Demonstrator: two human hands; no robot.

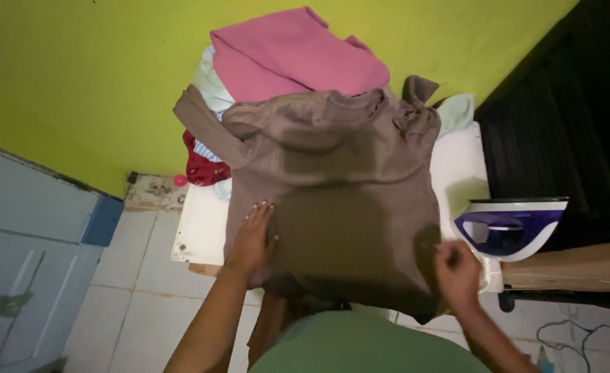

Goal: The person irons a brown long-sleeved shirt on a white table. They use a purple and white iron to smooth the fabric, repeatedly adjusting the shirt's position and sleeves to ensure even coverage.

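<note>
Left hand [253, 238] flat, released, on brown shirt [339, 200] at ironing board [201, 231] left edge; right hand [457, 271] pinches shirt hem near upright iron [509, 228].

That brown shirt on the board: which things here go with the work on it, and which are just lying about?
In use:
- brown shirt
- left hand, flat on it
- right hand, gripping its edge
- white board
- iron, standing upright at its right

Lying about:
- pink cloth
- red cloth
- blue cord on the floor

left hand [253, 238]: flat, fingers spread | right hand [458, 273]: closed, pinching
</note>
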